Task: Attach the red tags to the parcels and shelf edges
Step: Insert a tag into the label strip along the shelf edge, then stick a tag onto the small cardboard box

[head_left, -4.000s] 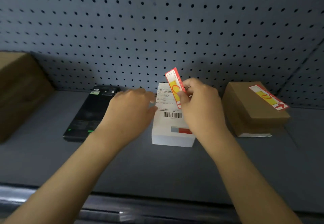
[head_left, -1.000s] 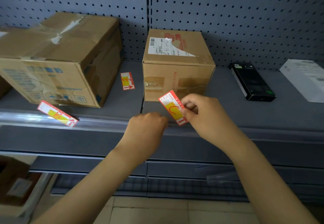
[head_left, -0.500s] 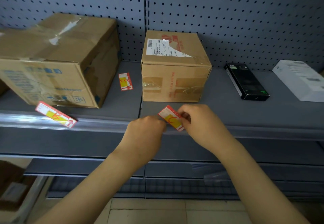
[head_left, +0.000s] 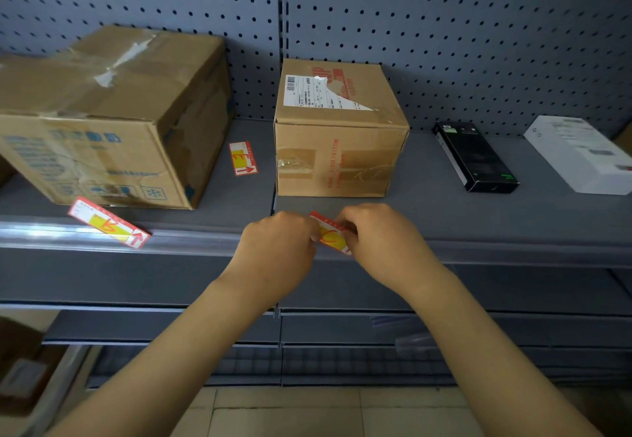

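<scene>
Moved: red-and-yellow paper tag [head_left: 329,235] lowered to grey metal shelf edge [head_left: 513,248], 6 o'clock of small brown cardboard parcel [head_left: 338,149]. Left hand [head_left: 278,252] and right hand [head_left: 379,245]: both pinching it.

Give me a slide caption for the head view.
Both hands hold a red tag at the shelf edge.
</scene>
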Demonstrator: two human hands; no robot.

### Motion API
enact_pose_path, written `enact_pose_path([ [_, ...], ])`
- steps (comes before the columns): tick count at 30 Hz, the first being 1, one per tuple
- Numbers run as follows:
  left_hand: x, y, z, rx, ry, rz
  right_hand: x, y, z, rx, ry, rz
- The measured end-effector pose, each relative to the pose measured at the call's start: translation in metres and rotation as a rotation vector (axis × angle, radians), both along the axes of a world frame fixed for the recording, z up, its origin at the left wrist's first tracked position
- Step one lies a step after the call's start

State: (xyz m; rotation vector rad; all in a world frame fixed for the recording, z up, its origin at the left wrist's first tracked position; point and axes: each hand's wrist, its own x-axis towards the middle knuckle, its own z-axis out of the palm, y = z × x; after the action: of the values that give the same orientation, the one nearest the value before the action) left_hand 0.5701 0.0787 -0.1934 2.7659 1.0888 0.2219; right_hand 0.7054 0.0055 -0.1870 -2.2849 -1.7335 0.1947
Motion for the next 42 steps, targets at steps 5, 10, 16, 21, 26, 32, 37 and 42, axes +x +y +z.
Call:
enact_pose_path([
  [5,-0.001,0.006,0.008,0.049,-0.027,0.017,-0.002,0.0,-0.004,-0.009,-0.036,0.0],
  [10,-0.001,0.007,0.015,0.067,-0.075,0.018,-0.001,-0.001,-0.005,0.0,-0.005,-0.008],
  [16,0.008,0.004,0.027,0.079,-0.173,-0.039,0.008,-0.009,0.006,0.035,0.048,-0.042],
  [21,0.027,-0.001,0.038,0.134,-0.175,-0.146,0.021,-0.025,0.017,0.047,0.014,-0.097],
  [26,0.06,-0.013,0.044,0.189,-0.131,-0.276,0.042,-0.055,0.027,0.042,-0.012,-0.207],
  [32,0.12,-0.039,0.047,0.228,-0.054,-0.452,0.079,-0.11,0.04,0.067,-0.045,-0.407],
  [37,0.183,-0.077,0.049,0.252,-0.037,-0.578,0.12,-0.169,0.047,0.072,-0.082,-0.543],
  [42,0.255,-0.124,0.052,0.245,-0.044,-0.705,0.175,-0.229,0.049,0.058,-0.118,-0.651],
])
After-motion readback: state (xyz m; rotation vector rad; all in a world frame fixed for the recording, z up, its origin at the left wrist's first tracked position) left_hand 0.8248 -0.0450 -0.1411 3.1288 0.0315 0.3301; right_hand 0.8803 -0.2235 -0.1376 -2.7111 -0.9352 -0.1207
